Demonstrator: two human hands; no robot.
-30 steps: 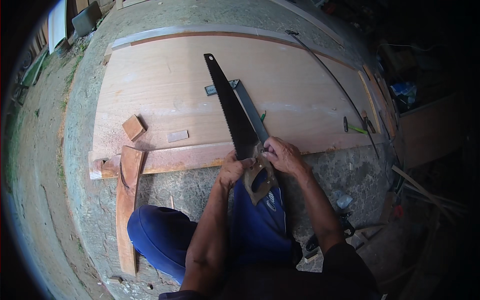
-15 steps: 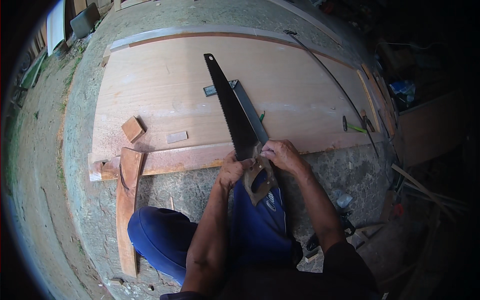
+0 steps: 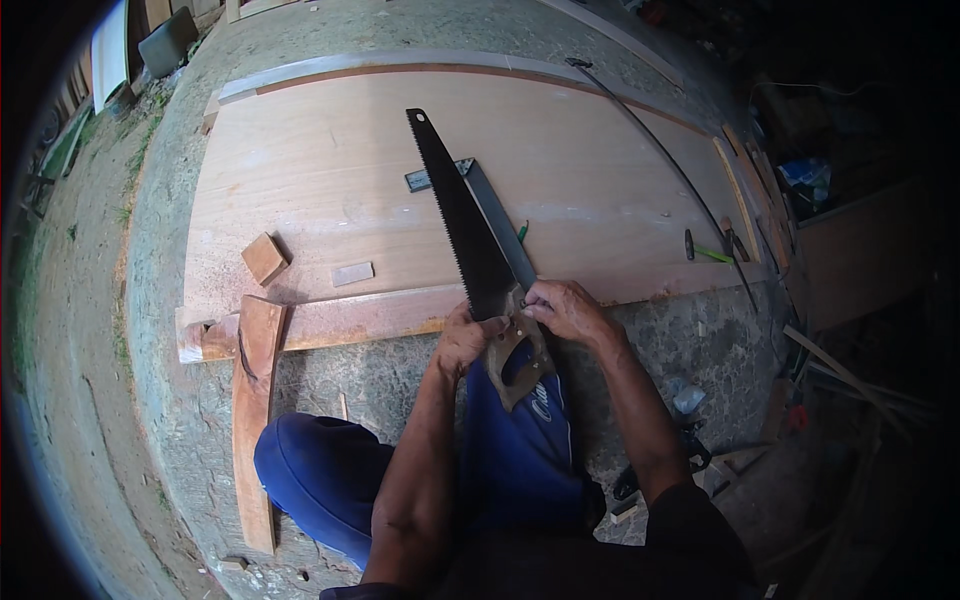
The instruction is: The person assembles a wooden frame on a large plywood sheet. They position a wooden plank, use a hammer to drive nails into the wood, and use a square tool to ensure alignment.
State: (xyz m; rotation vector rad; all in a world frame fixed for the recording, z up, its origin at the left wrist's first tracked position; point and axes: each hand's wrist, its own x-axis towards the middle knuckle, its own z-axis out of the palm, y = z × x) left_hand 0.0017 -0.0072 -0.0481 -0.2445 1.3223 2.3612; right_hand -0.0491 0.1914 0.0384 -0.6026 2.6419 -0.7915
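Wide fisheye at head height, looking down, near left hand (image 3: 463, 338) and right hand (image 3: 566, 310)

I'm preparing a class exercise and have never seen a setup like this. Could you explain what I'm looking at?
There is no machine here: a person works with two bare hands. The view comes from a wide fisheye camera worn on the head, looking down, so straight edges look bent.

The left hand holds a handsaw with a long black blade and brown handle. The right hand has its fingers at the top of that handle; their exact grip is too small to tell.

On the wide pale wooden panel lie a grey L-shaped square, partly behind the blade, a square brown wooden block, a small pale rectangular piece and a green-handled hammer.
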